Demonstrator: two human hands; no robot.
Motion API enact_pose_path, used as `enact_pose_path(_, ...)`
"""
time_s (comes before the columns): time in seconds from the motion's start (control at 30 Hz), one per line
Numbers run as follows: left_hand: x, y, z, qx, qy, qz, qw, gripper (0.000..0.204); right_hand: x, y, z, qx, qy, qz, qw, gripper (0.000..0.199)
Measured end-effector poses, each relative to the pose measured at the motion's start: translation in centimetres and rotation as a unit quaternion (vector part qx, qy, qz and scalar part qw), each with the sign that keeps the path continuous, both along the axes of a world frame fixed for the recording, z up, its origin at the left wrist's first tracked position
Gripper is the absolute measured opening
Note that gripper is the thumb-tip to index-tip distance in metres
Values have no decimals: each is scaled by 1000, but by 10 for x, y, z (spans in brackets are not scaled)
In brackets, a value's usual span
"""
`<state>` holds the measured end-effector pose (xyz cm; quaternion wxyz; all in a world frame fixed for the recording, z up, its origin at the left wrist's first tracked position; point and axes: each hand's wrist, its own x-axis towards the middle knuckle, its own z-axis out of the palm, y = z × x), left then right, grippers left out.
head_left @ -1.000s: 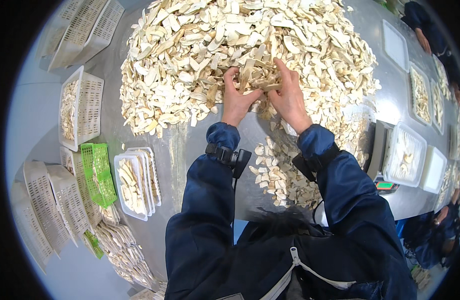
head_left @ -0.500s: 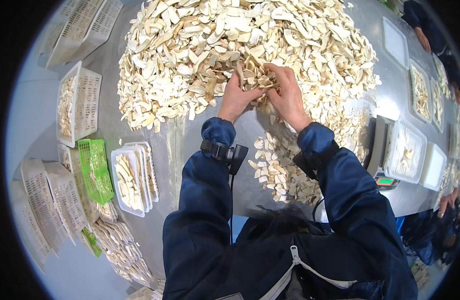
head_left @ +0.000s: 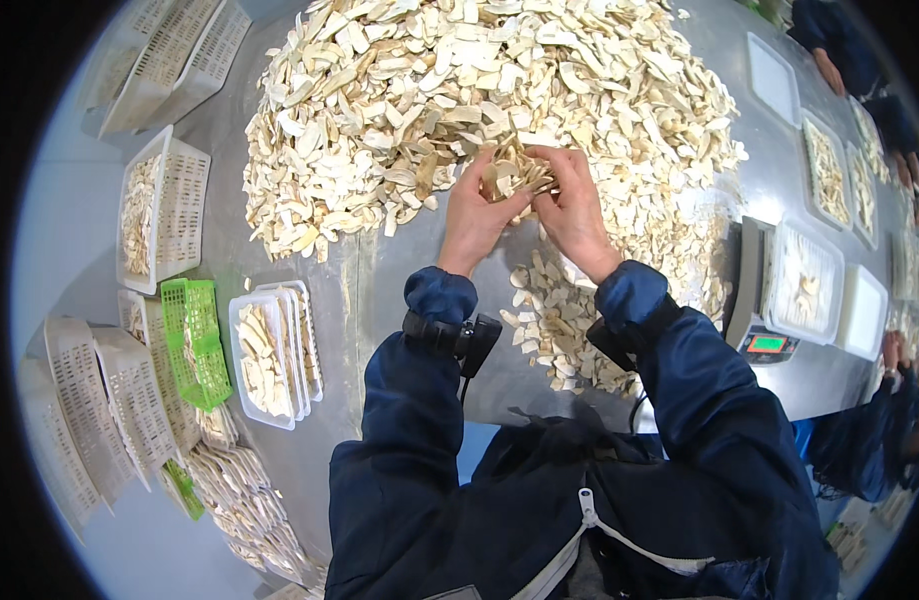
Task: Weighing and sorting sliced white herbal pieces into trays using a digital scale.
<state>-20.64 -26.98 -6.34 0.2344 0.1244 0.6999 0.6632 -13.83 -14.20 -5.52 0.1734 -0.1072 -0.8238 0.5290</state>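
A broad heap of pale dried mushroom slices (head_left: 379, 130) spreads over the metal table. At its near edge, my left hand (head_left: 476, 222) and my right hand (head_left: 579, 212) curl toward each other around one bunch of mushroom slices (head_left: 517, 178). The bunch is pressed between fingers and thumbs, with slices poking up on the far side. Both thumbs point inward, close together beneath it. Nearer my body, partly hidden by my right forearm, a smaller scatter of slices (head_left: 554, 330) lies on the table.
At right, a digital scale (head_left: 767, 345) carries a white tray (head_left: 837, 290). Stacked clear trays of slices (head_left: 247, 400) stand at left, beside a green basket (head_left: 214, 375) and white perforated crates (head_left: 187, 200). Other people's hands and dark sleeves (head_left: 849, 435) show along the right edge.
Both hands have drawn slightly back from the heap, and the bunch between them looks more tightly gathered. The whole view has shifted a little.
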Motion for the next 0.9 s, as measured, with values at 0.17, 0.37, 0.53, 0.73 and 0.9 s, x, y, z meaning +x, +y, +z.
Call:
enact_pose_path(0.17, 27, 27, 29, 68, -6, -40, 997, 65, 35, 20, 24, 13, 60, -57, 996, 46)
enact_pose_path(0.37, 74, 102, 68, 120, 106, -169, 972, 60, 113, 72, 78, 56, 112, -152, 981, 49)
enact_pose_path(0.53, 134, 193, 99, 77, 370, -223, 898, 62, 190, 146, 87, 92, 133, -251, 954, 48)
enact_pose_path(0.73, 194, 291, 72, 36, 286, -319, 903, 62, 269, 231, 81, 93, 27, -298, 950, 47)
enact_pose_path(0.9, 201, 311, 62, -58, 172, -414, 892, 59, 311, 284, 75, 182, -99, -227, 952, 46)
